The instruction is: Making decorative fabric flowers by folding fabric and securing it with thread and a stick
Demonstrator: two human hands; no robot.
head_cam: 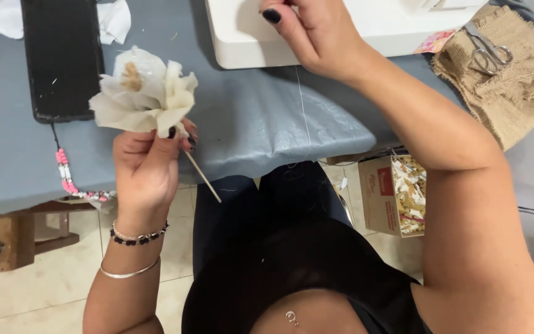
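The person's left hand (146,170) is closed around the base of a cream fabric flower (143,93), its grip pinching the gathered cloth where the petals meet a thin wooden stick (203,177); the stick runs down and to the right out of the fist, so the bloom stands upright above the fingers and clear of the worktop (248,117), probably so that the layered petals are not crushed and stay in plain sight from above. The flower hangs over the blue-grey cover of the worktop, just right of a black phone (62,59) whose pink and white bead strap (69,179) trails over the edge.

The right hand (316,34) reaches up to the white sewing machine (316,31) at the far edge; its fingers are curled and seem to pinch something at the machine's face, but what sits between them is hidden, so whether that grip is shut on anything cannot be told; a fine pale thread (303,105) drops straight from under this hand across the cover, which suggests the hand is placed there to deal with thread.

To the right lie a piece of burlap (514,86) with scissors (486,52) on top; below, on the floor, a cardboard box (397,195) holds pale scraps.
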